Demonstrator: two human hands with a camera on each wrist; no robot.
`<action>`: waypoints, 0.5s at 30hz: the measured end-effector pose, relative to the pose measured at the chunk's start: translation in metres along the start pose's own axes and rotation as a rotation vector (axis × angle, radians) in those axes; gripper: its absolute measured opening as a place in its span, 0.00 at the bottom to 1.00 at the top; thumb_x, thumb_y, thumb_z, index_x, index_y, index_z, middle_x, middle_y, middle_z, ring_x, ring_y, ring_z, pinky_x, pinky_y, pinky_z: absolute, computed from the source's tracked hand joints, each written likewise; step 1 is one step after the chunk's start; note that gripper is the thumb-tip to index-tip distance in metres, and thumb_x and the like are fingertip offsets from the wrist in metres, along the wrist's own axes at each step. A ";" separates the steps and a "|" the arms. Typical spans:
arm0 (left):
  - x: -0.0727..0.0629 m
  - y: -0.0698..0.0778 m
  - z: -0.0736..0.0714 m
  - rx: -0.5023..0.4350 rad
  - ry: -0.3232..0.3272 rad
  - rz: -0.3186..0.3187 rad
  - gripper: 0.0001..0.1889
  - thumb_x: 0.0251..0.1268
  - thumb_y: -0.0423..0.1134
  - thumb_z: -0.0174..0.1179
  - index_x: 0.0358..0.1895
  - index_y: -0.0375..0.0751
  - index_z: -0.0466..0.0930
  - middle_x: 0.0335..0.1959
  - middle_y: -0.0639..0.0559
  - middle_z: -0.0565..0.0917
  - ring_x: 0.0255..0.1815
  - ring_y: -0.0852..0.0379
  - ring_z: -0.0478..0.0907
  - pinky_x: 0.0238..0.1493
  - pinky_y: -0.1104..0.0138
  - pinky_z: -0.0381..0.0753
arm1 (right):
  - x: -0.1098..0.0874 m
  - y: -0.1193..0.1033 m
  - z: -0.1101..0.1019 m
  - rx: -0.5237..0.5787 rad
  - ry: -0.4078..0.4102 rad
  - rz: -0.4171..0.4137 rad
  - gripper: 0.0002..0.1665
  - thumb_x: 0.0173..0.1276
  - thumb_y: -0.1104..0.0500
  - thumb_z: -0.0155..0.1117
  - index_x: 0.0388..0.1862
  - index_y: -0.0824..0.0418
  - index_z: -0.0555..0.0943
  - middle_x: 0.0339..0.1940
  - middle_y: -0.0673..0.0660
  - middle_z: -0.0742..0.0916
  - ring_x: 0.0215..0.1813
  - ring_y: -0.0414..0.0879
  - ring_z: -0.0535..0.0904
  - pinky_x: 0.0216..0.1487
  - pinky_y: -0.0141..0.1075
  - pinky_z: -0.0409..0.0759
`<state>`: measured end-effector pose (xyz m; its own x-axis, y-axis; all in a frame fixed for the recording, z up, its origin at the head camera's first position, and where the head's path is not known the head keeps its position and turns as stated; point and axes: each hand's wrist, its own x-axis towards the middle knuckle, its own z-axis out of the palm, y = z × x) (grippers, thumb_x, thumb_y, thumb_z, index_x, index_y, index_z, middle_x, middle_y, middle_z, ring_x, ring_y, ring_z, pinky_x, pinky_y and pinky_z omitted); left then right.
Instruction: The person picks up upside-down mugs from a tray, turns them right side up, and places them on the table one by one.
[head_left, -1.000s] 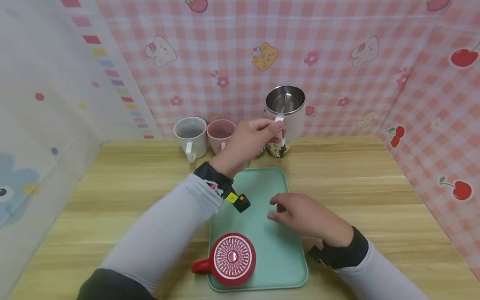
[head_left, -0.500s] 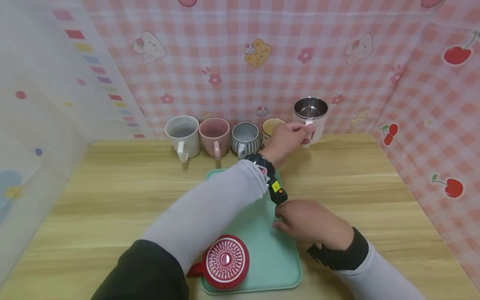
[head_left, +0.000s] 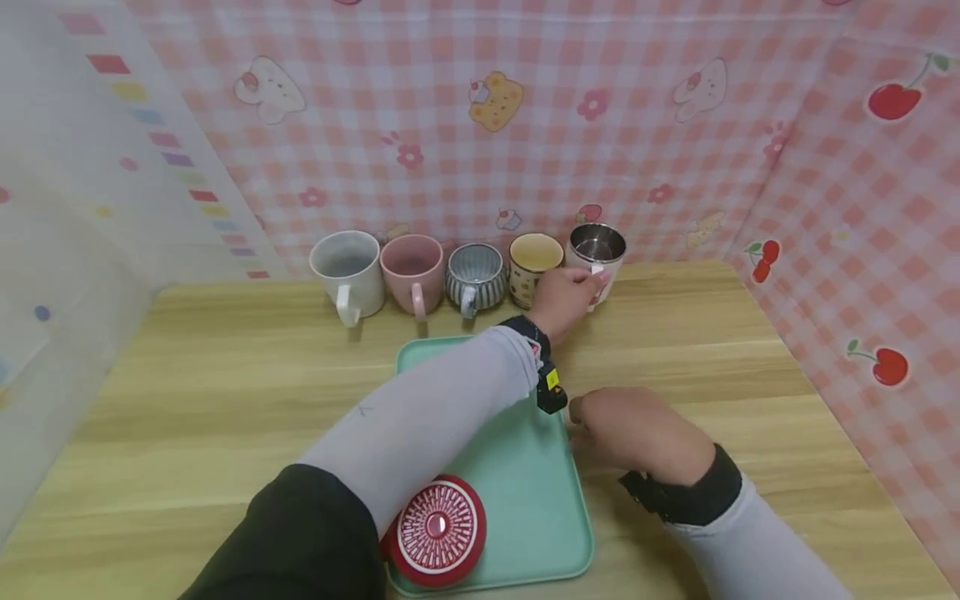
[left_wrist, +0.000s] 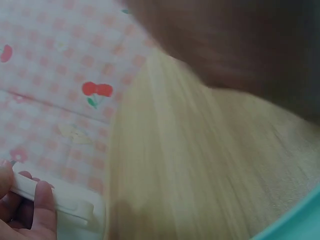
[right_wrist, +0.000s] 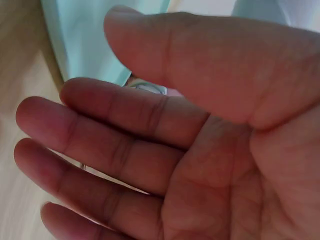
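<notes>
At the right end of a row of cups, my left hand (head_left: 564,302) pinches the handle of a white mug (head_left: 612,272) with a steel inside. The mug stands upright by the back wall; whether its base touches the table cannot be told. In the left wrist view, thumb and fingers grip the white handle (left_wrist: 72,206). Near the right edge of the green tray (head_left: 536,525), my right hand (head_left: 637,429) holds nothing. Its fingers look loosely extended in the right wrist view. An upside-down red mug (head_left: 438,532) sits at the tray's near left, its handle mostly covered by my left sleeve.
Left of the held mug stand a yellow patterned cup (head_left: 521,282), a grey striped cup (head_left: 489,288), a pink mug (head_left: 401,282) and a light grey mug (head_left: 363,287). A checked cloth wall (head_left: 420,108) closes off the back. My left forearm crosses over the tray.
My left hand has carried the white mug right and down from above the yellow cup to beside it. The right hand has shifted slightly right; the view has moved too.
</notes>
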<state>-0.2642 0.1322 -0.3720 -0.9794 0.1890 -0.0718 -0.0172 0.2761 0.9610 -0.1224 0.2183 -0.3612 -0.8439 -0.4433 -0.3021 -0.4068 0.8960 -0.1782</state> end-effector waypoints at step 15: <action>0.013 -0.023 0.013 0.229 0.065 0.058 0.28 0.79 0.52 0.58 0.16 0.44 0.70 0.13 0.58 0.64 0.21 0.57 0.63 0.26 0.69 0.60 | -0.001 0.010 -0.006 0.010 -0.035 0.059 0.07 0.73 0.55 0.66 0.33 0.53 0.82 0.25 0.50 0.79 0.27 0.45 0.72 0.29 0.39 0.71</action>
<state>-0.2743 0.1404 -0.3988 -0.9885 0.1514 0.0058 0.0778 0.4745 0.8768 -0.1278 0.2272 -0.3575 -0.8533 -0.3908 -0.3451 -0.3534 0.9202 -0.1680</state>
